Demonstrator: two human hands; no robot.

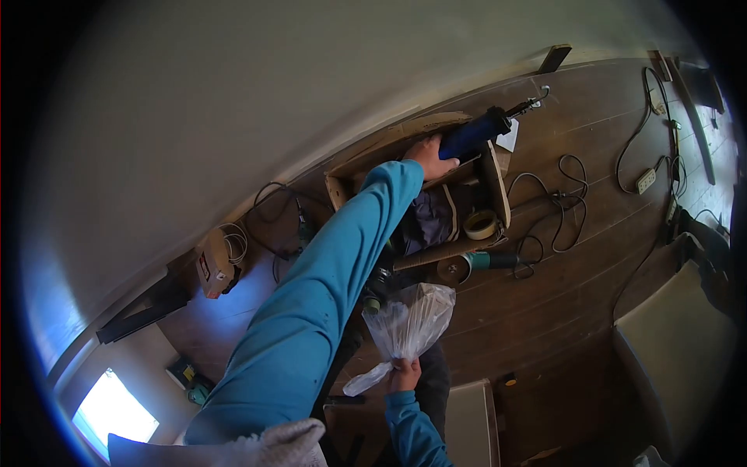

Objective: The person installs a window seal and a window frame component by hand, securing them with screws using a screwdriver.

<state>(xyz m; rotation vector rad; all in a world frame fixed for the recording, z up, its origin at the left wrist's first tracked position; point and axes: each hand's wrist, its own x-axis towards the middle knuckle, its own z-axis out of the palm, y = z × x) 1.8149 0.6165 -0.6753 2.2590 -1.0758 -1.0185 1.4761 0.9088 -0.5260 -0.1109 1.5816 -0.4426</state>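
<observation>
My left hand (429,159) is closed around the near end of a blue tube-shaped caulking gun (469,135). Its black cap and rod point to the upper right, over the rim of an open wooden box (498,184). Inside the box lie a dark cloth (430,220) and a roll of tape (481,225). Lower down, my right hand (404,375) grips the gathered neck of a clear plastic bag (412,317), which bulges above the fist. What the bag contains is hard to make out.
A teal angle grinder (486,261) lies beside the box. Black cables (572,204) and a white power strip (646,181) spread over the wooden floor (576,303). By the wall stands a small cardboard box (214,265) with a coiled white cable (235,244).
</observation>
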